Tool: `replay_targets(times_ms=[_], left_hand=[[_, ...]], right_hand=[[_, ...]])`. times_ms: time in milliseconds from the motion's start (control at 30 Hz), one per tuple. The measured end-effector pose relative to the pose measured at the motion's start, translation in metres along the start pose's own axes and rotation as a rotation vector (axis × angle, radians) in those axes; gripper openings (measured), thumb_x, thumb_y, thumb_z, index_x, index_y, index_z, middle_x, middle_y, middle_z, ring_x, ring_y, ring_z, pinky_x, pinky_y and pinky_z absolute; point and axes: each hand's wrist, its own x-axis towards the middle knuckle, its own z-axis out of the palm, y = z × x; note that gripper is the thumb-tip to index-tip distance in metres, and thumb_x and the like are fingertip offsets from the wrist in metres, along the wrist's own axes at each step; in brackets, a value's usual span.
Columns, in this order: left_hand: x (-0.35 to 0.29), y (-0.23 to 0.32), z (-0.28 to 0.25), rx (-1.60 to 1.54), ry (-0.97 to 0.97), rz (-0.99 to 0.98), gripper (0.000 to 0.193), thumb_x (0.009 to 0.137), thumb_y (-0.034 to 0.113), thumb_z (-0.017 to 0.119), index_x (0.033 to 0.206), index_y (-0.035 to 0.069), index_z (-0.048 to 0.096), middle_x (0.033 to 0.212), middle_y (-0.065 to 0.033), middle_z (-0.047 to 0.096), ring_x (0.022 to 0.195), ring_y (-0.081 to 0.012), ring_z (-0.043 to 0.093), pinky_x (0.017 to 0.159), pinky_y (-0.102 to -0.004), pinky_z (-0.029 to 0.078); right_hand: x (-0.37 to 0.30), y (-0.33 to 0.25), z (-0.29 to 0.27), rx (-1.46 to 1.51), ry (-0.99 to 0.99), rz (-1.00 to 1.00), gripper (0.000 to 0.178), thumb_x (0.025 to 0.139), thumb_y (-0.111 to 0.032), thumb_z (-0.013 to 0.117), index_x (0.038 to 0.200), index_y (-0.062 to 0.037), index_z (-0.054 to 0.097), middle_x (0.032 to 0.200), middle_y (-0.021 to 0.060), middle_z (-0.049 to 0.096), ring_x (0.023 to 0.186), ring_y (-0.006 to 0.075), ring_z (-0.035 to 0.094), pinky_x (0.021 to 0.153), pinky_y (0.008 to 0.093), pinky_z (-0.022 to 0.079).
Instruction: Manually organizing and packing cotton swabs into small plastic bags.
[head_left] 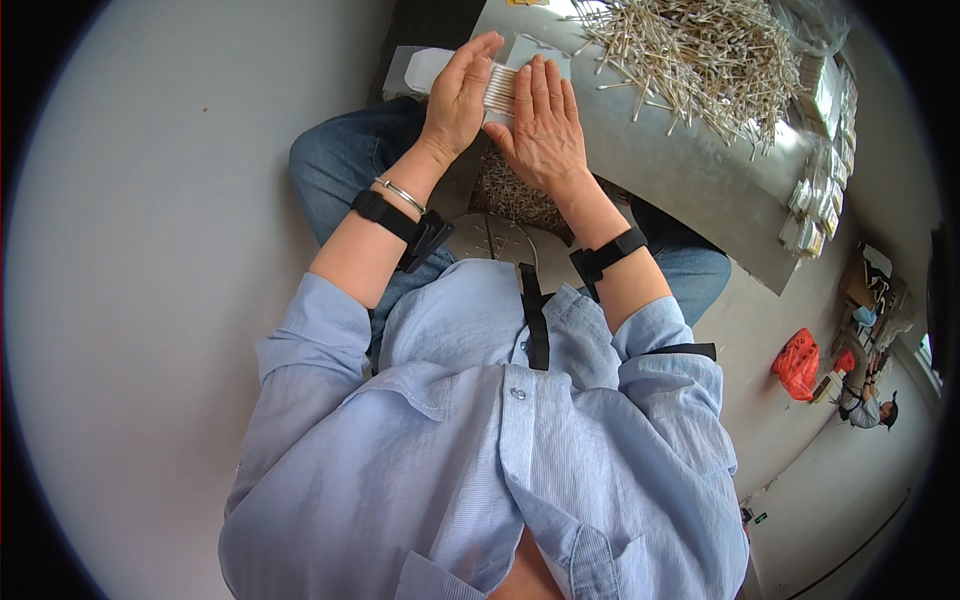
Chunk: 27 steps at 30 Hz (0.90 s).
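A flat row of cotton swabs [500,92] lies side by side at the near left edge of the metal table [715,185]. Along its left side rests my left hand [459,97], seen edge-on with fingers stretched and nothing gripped in them. My right hand [546,125] lies flat, palm down, over the right side of the row, fingers straight. It hides that end of the swabs. A pale flat sheet [535,46] shows behind the fingertips, and a white flap [427,70] sticks out left of my left hand.
A big loose heap of cotton swabs [690,60] covers the far part of the table. Small packs [820,195] are stacked along its right edge. Below my hands, between my knees, is a mass of swabs [515,195]. A red plastic bag [797,365] and another person [872,408] are far right.
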Motion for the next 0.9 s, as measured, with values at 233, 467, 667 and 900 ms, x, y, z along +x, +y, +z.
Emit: replay_targets(times_ms=[233,467,667,900], left_hand=[[-0.051,0.031,-0.008,1.012,-0.335,0.164,0.047,0.084,0.004,0.052,0.131,0.006,0.05,0.093,-0.0125,0.058,0.089,-0.0304,0.059,0.077,-0.0371,0.051],[-0.06,0.028,0.005,1.187,-0.384,0.129,0.055,0.082,0.001,0.051,0.136,0.004,0.042,0.096,-0.0131,0.057,0.091,-0.0282,0.06,0.078,-0.0369,0.051],[-0.058,0.024,0.006,1.233,-0.4,0.148,0.053,0.083,0.004,0.052,0.135,0.002,0.042,0.097,-0.014,0.058,0.09,-0.0282,0.06,0.078,-0.0366,0.051],[-0.054,0.026,0.007,1.174,-0.411,0.094,0.054,0.083,0.003,0.051,0.136,0.0,0.039,0.104,-0.0176,0.059,0.095,-0.0317,0.06,0.082,-0.0386,0.051]], right_hand=[[-0.004,0.004,-0.003,0.004,-0.013,0.002,0.096,0.082,-0.059,0.055,0.143,0.007,0.021,0.151,0.0245,0.02,0.143,0.0358,0.014,0.116,0.0445,0.011],[-0.003,0.002,-0.001,-0.009,-0.011,0.001,0.085,0.084,-0.044,0.055,0.143,0.0077,0.022,0.151,0.0243,0.02,0.143,0.0362,0.014,0.116,0.045,0.012],[-0.003,0.001,0.0,-0.013,-0.01,0.016,0.083,0.085,-0.042,0.053,0.143,0.0074,0.021,0.151,0.0238,0.021,0.143,0.0362,0.014,0.116,0.045,0.012],[-0.003,0.002,-0.001,-0.001,-0.008,0.014,0.082,0.086,-0.042,0.052,0.144,0.007,0.02,0.151,0.024,0.019,0.143,0.0361,0.014,0.116,0.0447,0.011]])
